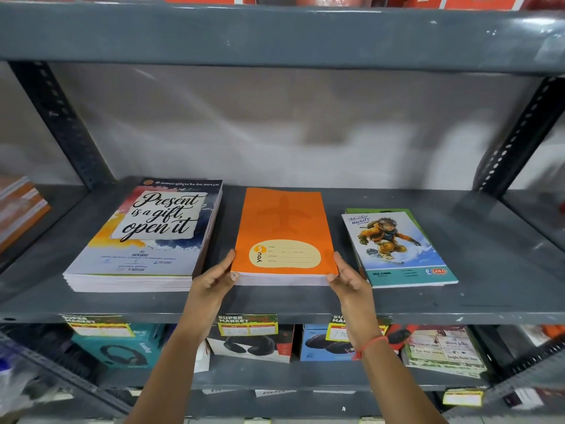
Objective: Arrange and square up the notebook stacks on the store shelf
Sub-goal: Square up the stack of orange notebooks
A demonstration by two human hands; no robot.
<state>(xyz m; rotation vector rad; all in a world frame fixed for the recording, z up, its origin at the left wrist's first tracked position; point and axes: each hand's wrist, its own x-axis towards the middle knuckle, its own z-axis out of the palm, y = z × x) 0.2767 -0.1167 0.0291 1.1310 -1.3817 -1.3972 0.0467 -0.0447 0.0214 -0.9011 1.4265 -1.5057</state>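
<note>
Three notebook stacks lie on the grey shelf (pixel 275 304). On the left is a thick stack (pixel 146 237) topped by a cover reading "Present is a gift, open it". The orange notebook stack (pixel 284 228) sits in the middle. A thin stack with a cartoon snowboarder cover (pixel 397 246) lies on the right, turned slightly clockwise. My left hand (pixel 214 278) grips the orange stack's near left corner, thumb along its edge. Its near right corner is held by my right hand (pixel 347 275).
Perforated dark uprights (pixel 61 123) frame the bay on both sides, with an upper shelf (pixel 275 35) overhead. Another notebook stack (pixel 21 206) sits in the left bay. Below, boxed headphones (pixel 122 347) and price tags (pixel 247 325) line the lower shelf.
</note>
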